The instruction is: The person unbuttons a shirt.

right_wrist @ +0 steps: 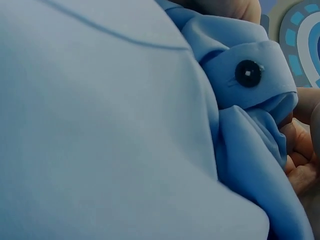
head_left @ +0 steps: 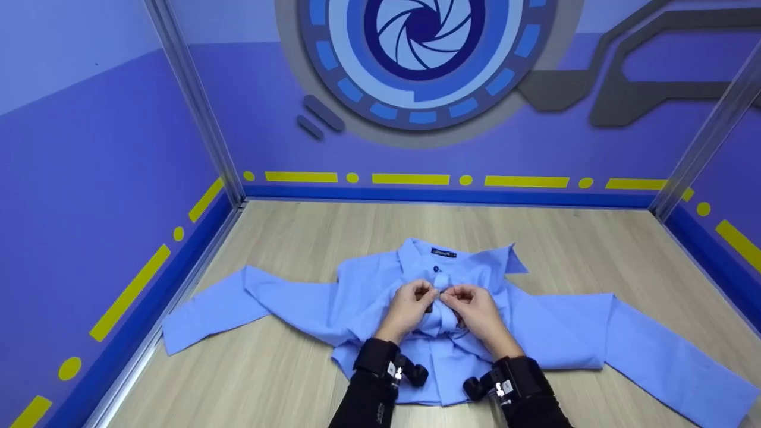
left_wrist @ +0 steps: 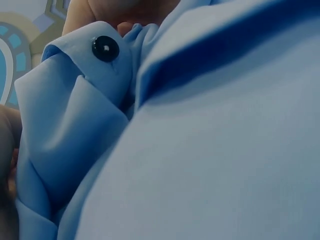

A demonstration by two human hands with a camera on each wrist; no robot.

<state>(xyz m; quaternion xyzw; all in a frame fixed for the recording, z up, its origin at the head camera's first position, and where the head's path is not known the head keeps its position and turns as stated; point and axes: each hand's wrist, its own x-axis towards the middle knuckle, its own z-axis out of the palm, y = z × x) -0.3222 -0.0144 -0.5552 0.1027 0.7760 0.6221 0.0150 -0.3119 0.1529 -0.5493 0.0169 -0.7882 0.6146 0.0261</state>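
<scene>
A light blue button-up shirt (head_left: 368,279) lies spread on the table, collar away from me, sleeves stretched out to both sides. My left hand (head_left: 410,306) and right hand (head_left: 475,309) meet at its front, just below the collar. Each pinches the raised front placket between thumb and fingertips. A dark button (left_wrist: 105,48) shows on a folded piece of placket in the left wrist view. The right wrist view has a dark button (right_wrist: 248,73) beside the fingers (right_wrist: 302,160). Cloth hides much of both hands there, and any buttonhole between the fingertips is hidden.
A wood-grain table (head_left: 285,232) carries the shirt. The left sleeve (head_left: 208,312) reaches the table's left edge, and the right sleeve (head_left: 678,362) runs toward the right front. Purple-blue panels (head_left: 255,119) with metal corner posts enclose the table at the back and sides.
</scene>
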